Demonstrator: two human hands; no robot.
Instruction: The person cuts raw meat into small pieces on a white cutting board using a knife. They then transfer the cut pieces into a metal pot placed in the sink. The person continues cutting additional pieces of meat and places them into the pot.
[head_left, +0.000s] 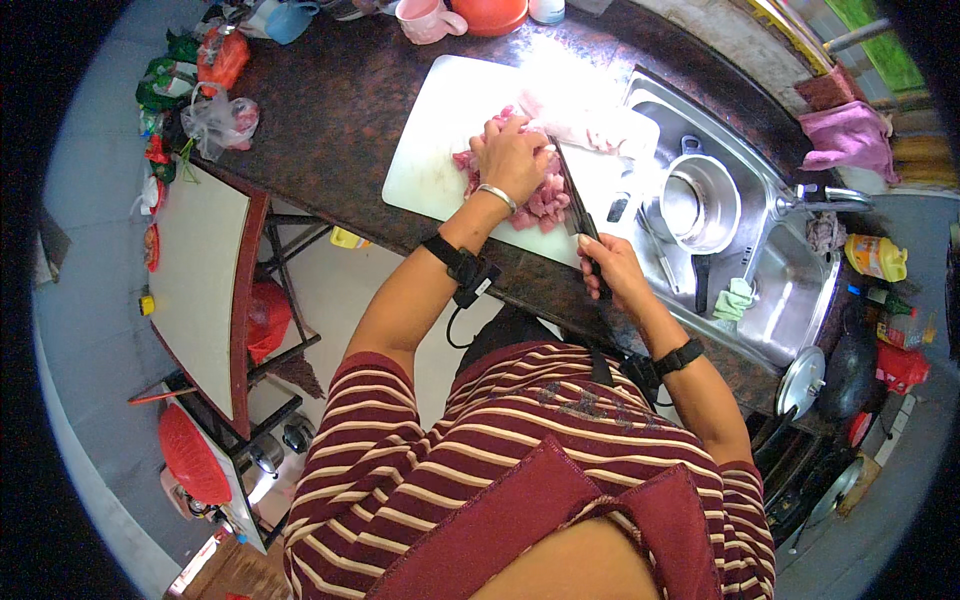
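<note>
A white cutting board (425, 150) lies on the counter, its right end reaching over the sink. Pieces of cut raw meat (546, 204) are heaped on it. My left hand (514, 156) presses down on this meat with bent fingers, which hide part of the heap. Close beside those fingers runs the dark blade of a kitchen knife (568, 176), slanting along the right side of the heap. My right hand (616, 271) grips its black handle near the counter's front edge. A larger pale slab of raw meat (577, 124) rests beyond the blade, partly washed out by glare.
Right of the board is a steel sink (796, 281) holding a metal pot (701, 204) and a green cloth (733, 299). A pink mug (429, 20) stands at the back. Plastic bags (219, 120) sit at the counter's left end, near a folding table (196, 277).
</note>
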